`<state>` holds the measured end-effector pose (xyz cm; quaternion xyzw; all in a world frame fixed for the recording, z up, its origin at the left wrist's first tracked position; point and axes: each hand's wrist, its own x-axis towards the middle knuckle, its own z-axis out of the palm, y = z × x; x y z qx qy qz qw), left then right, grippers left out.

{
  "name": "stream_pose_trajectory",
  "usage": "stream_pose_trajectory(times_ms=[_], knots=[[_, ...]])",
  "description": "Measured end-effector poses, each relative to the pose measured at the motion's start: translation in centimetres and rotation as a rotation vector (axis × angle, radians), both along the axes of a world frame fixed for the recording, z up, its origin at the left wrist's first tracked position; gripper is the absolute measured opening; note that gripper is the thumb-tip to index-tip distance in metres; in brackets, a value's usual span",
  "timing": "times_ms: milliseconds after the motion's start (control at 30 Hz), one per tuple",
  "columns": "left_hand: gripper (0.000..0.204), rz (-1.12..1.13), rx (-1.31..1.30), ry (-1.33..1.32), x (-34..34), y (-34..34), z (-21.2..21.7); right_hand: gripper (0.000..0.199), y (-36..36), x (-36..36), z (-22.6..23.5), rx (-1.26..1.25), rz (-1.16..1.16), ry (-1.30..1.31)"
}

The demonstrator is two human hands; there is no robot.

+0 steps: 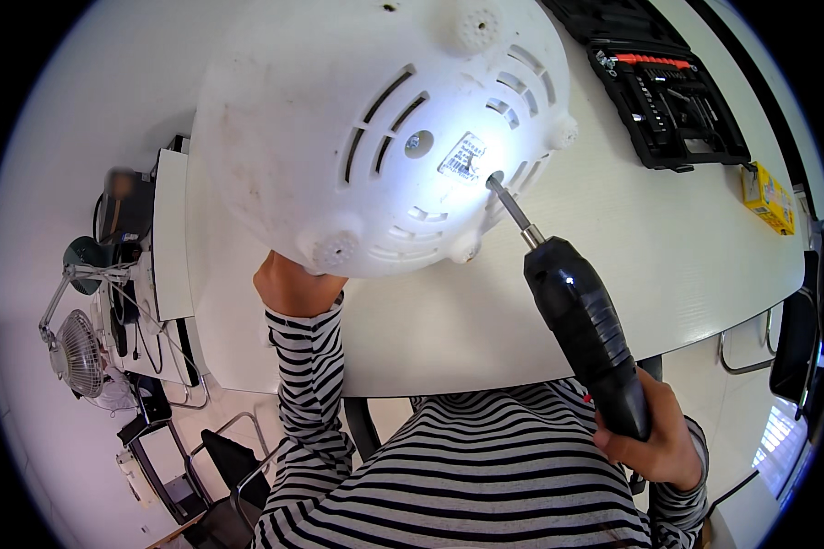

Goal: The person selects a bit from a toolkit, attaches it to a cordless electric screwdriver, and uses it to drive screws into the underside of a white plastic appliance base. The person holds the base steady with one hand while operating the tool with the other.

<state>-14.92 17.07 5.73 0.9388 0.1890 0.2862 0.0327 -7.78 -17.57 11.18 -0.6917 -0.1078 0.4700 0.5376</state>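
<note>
A large rounded white plastic appliance (284, 156) is tilted with its underside towards me, showing vent slots, small dotted feet and a worn label (463, 156). My left hand (298, 285) reaches in behind its lower left edge; the wrist shows, but the fingers are hidden. Closed around the rear of a black power screwdriver (581, 320), my right hand (661, 441) points it up and to the left. The tip of its long metal bit (515, 207) sits at a round hole beside the label, in a bright patch of light. A second round hole (418, 144) has metal visible inside.
The white table (430, 339) carries an open black tool case (668, 101) at the far right, with a yellow box (767, 198) beside it. Off to the left are fans (79, 353), cables and a chair (233, 462). Another chair (792, 352) stands at the right.
</note>
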Motion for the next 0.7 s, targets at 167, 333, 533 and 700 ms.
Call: stream_pose_trajectory(times_ms=[167,333,533,700], knots=[[0.054,-0.016,0.007,0.007,-0.12,0.23,-0.07,0.041,0.05,0.14,0.06,0.0,0.01,0.002],[0.052,-0.027,0.013,0.003,-0.14,0.11,0.07,0.042,0.05,0.09,0.31,-0.009,0.005,0.01],[0.052,-0.02,0.002,0.017,-0.26,0.13,0.09,0.044,-0.14,0.2,0.33,-0.017,0.012,0.029],[0.051,-0.014,0.003,0.004,-0.09,-0.07,0.09,0.043,-0.48,0.35,0.99,-0.039,-0.003,0.086]])
